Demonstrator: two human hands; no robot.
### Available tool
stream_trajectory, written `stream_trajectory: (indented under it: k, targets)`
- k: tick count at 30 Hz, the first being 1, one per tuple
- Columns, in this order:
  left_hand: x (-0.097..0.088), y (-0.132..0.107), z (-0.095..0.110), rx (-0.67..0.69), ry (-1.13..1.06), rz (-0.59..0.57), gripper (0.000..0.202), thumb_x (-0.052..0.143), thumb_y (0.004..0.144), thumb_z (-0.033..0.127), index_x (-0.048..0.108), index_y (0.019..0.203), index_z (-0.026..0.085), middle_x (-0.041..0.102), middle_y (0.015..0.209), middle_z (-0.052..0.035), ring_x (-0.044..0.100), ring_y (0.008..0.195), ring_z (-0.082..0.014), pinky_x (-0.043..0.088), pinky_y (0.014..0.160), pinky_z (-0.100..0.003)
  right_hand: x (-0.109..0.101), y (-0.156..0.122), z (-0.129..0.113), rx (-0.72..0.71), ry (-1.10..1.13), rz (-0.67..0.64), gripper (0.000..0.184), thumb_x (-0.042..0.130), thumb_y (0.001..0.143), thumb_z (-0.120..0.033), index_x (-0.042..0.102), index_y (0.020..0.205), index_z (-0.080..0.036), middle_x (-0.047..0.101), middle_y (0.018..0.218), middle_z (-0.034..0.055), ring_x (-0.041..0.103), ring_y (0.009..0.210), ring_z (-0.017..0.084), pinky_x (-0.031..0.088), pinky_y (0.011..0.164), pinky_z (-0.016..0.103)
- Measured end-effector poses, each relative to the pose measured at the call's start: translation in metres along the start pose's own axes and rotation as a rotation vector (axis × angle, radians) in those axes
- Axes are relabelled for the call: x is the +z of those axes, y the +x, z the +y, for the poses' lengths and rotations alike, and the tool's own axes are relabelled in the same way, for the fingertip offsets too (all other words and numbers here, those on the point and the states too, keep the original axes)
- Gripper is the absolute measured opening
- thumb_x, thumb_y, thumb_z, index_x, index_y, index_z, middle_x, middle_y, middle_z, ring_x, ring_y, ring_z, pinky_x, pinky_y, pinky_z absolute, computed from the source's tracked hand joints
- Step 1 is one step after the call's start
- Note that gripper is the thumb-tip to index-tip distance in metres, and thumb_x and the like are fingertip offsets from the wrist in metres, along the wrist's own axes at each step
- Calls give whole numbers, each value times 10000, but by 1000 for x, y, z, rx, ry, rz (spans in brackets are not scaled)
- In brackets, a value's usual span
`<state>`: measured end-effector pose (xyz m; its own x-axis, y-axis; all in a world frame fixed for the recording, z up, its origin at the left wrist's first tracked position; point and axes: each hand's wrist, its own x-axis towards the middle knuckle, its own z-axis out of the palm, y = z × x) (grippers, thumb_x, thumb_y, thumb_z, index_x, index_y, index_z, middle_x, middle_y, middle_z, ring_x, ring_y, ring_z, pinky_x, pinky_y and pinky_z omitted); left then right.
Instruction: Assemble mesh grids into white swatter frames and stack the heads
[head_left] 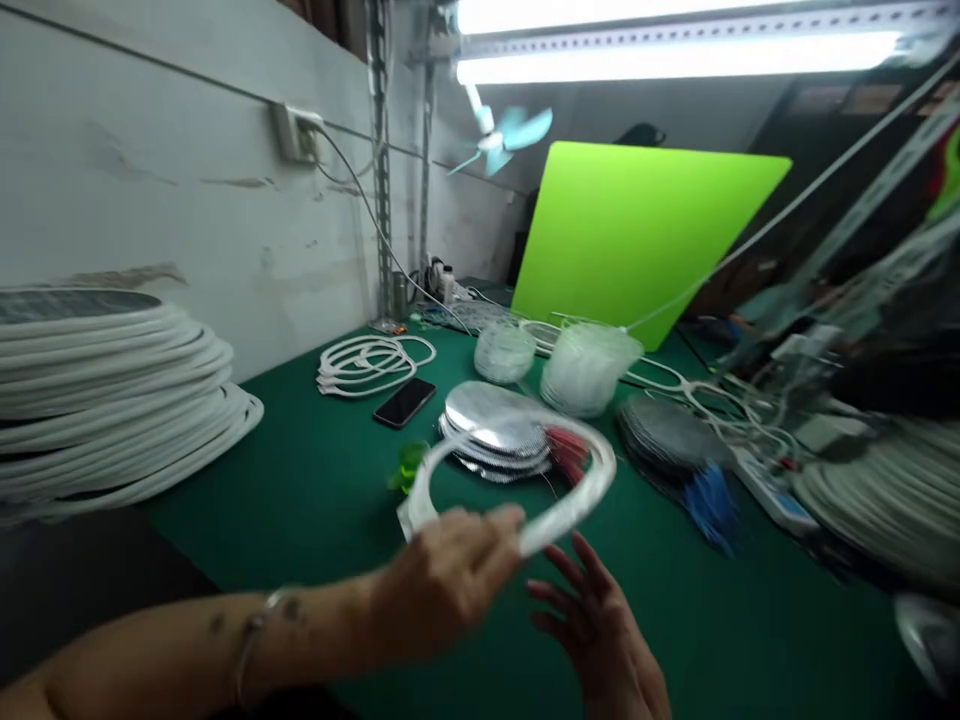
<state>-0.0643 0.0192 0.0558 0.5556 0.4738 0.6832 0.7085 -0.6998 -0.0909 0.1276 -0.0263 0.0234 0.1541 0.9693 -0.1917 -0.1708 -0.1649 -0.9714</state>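
Observation:
A white plastic ring (600, 470), smeared by motion, is held up over the table by my left hand (465, 570). The fingers of that hand are wrapped round its near edge. Just right of the grip, my right hand (600, 620) has its fingers spread and holds nothing. Behind the ring lies a stack of round silver mesh discs (495, 415), with a bundle of red wires (568, 452) at its right. A small bright green object (409, 466) sits by the ring's left side; its kind is unclear.
A tall stack of white rings (112, 390) stands at the left, another stack (892, 490) at the right. Loose white rings (371, 362), a phone (405, 402), clear plastic parts (589, 370), dark discs (671, 435), blue wires (709, 505) and a power strip (772, 490) lie on the green table (300, 500).

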Motion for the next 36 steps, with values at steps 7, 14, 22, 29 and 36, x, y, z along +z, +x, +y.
stream_trajectory:
  k: [7,14,22,29,36]
  targets:
    - [20,-48,122,-80,-278,-36,279,440,967,202,637,1110,65,697,1111,-205,728,802,-223,608,642,-283,-81,-38,42,289,100,387,681,801,566,-562,606,1091,-175,709,878,48,661,807,240,552,603,295]
    - [4,-52,108,-245,-111,-58,341,472,962,240,576,1279,171,742,1027,-118,705,636,-224,547,452,-315,-168,-20,31,214,-385,415,659,696,599,-677,684,1014,-165,711,791,75,620,636,227,515,544,312]
    - [39,-57,110,-416,-204,-345,551,387,986,403,343,1479,161,459,1449,-152,517,1258,-330,549,910,-456,-176,-37,39,126,-1094,363,903,411,715,-800,521,1372,-190,491,1412,155,520,1195,410,512,864,478]
    - [40,-42,56,11,-497,-646,724,396,957,573,57,1535,299,147,1586,-14,141,1462,-282,149,1191,-478,-144,-59,77,-47,-1509,159,1137,438,651,-874,224,1523,-176,125,1587,136,-10,1434,410,94,1103,670]
    - [40,-57,56,11,-578,-784,701,354,992,516,-38,1524,281,135,1583,-18,169,1459,-236,91,1204,-413,-137,-37,67,166,-1571,-51,1249,424,587,-919,109,1534,-170,34,1583,142,-14,1415,422,47,1096,685]
